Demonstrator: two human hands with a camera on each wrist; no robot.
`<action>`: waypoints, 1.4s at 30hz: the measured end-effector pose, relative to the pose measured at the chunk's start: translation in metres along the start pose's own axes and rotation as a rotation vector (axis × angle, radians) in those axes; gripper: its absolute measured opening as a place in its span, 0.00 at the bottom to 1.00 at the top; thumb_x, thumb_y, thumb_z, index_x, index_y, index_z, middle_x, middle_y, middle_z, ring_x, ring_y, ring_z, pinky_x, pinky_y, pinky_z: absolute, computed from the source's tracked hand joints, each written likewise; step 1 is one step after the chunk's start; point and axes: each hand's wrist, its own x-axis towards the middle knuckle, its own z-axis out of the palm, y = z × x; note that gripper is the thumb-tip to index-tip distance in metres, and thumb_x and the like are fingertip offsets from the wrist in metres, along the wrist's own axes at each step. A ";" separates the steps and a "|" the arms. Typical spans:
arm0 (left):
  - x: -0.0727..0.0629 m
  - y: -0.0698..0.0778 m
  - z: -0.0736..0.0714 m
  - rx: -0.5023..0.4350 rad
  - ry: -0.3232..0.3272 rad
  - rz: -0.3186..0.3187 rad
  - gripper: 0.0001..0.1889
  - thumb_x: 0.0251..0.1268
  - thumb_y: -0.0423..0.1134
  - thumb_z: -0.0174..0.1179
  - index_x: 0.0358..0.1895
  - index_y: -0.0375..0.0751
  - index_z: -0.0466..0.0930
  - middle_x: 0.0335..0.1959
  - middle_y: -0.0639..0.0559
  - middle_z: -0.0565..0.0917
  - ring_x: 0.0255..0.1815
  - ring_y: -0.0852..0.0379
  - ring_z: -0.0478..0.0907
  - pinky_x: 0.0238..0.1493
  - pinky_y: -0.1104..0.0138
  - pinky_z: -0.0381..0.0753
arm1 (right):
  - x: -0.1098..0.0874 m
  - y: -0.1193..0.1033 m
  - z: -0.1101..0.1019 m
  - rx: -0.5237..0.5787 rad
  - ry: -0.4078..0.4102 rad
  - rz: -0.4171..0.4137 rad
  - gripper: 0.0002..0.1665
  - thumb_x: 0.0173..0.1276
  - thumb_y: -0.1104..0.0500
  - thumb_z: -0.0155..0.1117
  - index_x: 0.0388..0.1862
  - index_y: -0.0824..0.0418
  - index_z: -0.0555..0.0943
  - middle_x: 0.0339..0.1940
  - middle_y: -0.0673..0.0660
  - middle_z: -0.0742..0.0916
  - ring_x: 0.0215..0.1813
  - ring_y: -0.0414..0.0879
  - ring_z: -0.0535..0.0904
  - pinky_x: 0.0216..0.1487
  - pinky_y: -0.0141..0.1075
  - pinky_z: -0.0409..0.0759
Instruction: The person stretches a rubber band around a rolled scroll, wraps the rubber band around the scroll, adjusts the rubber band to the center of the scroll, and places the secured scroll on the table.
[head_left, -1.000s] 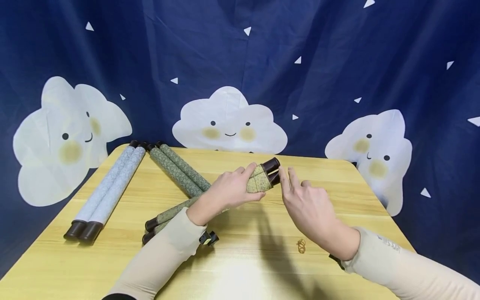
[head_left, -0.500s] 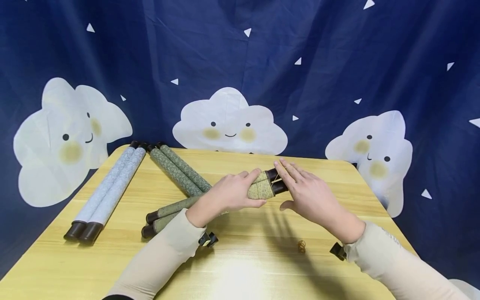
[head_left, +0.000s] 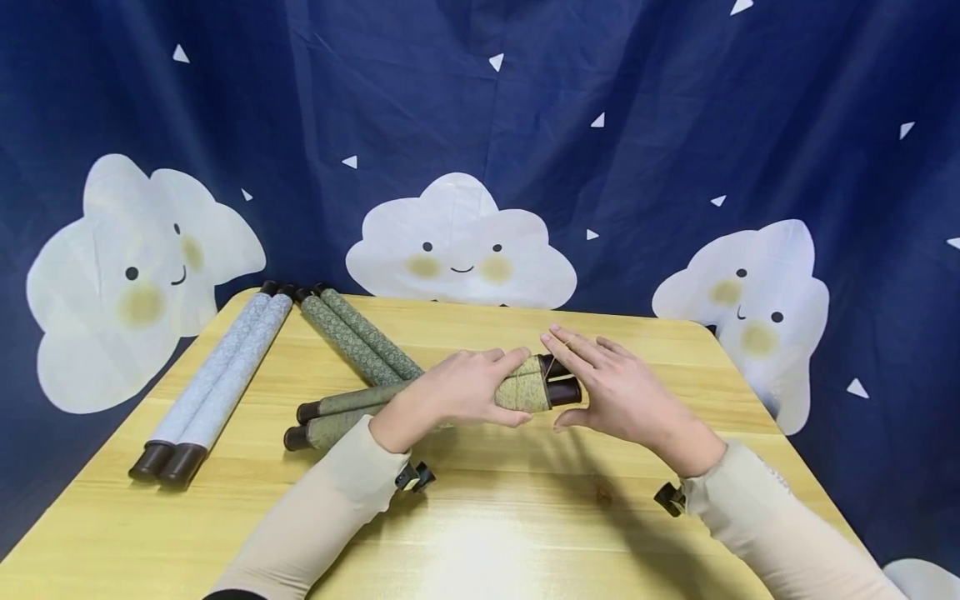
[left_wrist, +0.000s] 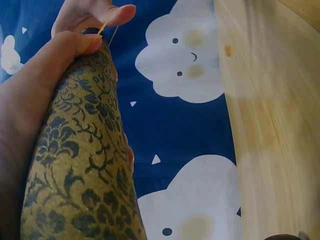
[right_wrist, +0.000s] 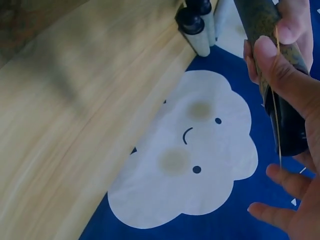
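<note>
A double-rolled scroll (head_left: 523,392) in yellow-green patterned cloth, with dark knobs at its ends, is held by my left hand (head_left: 468,385), fingers and thumb wrapped round it near its right end. In the left wrist view the scroll (left_wrist: 82,150) fills the lower left. My right hand (head_left: 626,396) is at the right-hand knobs, fingers spread. A thin rubber band (right_wrist: 278,107) stretches along the dark knob in the right wrist view, passing the right thumb and reaching a right fingertip. At its other end it meets the left thumb.
A pale blue pair of rolls (head_left: 217,371) lies at the table's left. A dark green pair (head_left: 360,337) lies behind the held scroll, partly hidden. Some rubber bands (head_left: 603,493) lie in shadow on the wooden table (head_left: 480,542). A blue cloud-print curtain (head_left: 637,167) hangs behind.
My right hand has moved over the scroll's right end with fingers spread, and the stretched band has come into sight. The scroll's right end has dropped slightly; its left end has risen.
</note>
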 end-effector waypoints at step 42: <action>-0.007 -0.009 0.023 -0.085 -0.104 0.087 0.44 0.54 0.63 0.66 0.70 0.43 0.62 0.45 0.51 0.81 0.34 0.58 0.78 0.31 0.70 0.80 | -0.013 -0.016 0.067 0.449 0.159 0.041 0.42 0.55 0.38 0.74 0.62 0.59 0.73 0.55 0.54 0.79 0.52 0.48 0.78 0.52 0.44 0.81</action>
